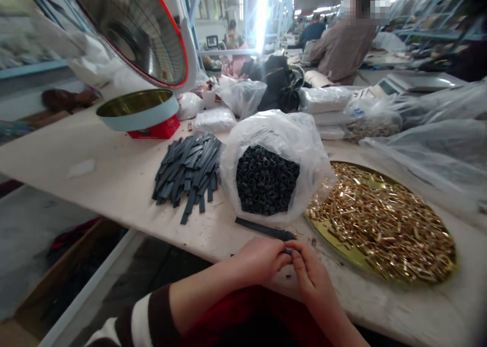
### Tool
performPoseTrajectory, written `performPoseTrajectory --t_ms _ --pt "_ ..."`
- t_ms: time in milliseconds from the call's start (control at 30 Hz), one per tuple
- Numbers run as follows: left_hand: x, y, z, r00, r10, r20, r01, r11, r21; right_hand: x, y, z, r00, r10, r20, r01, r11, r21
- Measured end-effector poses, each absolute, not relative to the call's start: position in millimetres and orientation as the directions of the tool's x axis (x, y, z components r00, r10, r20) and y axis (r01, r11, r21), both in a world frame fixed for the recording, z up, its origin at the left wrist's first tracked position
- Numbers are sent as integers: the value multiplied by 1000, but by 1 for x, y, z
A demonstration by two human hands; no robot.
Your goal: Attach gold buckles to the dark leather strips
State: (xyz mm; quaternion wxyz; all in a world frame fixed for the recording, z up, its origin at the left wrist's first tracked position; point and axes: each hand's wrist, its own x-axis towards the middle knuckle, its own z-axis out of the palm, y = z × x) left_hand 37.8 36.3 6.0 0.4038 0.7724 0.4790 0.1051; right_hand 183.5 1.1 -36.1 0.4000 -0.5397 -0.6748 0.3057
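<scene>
My left hand [266,258] and my right hand [310,271] meet at the table's front edge, fingertips pinched together. Between them shows a bit of a small dark piece [288,252], mostly hidden by the fingers. Just beyond the fingertips lies a single dark strip [262,229], flat on the table. Behind it a clear plastic bag [274,126] stands open toward me, full of small black loops [266,179]. To its left is a loose pile of dark flat strips [190,167]. On the right, a gold tray [355,253] carries many small shiny gold metal pieces [384,220].
At the back left, a round tin [139,114] rests on a red box [155,129] below a fan [140,32]. Plastic-wrapped packs [325,101] and a black bag [279,85] line the back. A person [342,45] sits beyond.
</scene>
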Motion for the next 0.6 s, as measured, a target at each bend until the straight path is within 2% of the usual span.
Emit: performPoseTrajectory --t_ms 100,167,233,300,400,533,600 --pt "31 47 -1 537 841 -68 733 -425 531 187 20 -44 -141 950 279 634 303 -712" --pt "11 55 -3 500 864 60 773 -477 418 191 29 -50 -172 919 356 756 355 -549" --pt "-21 63 -4 363 924 122 879 -383 285 194 36 -56 -190 879 437 851 369 -373" --pt "-58 67 -7 158 977 143 974 -178 142 195 39 -62 -217 853 475 894 369 -254" --pt "-94 57 -16 38 989 141 998 -45 53 193 38 -69 -259 838 481 903 386 -187" --pt "-94 19 -22 178 983 53 981 -182 71 194 33 -68 -244 828 505 903 384 -191" --pt "-91 10 -17 243 969 52 969 -245 30 195 29 -64 -249 811 529 890 407 -205"
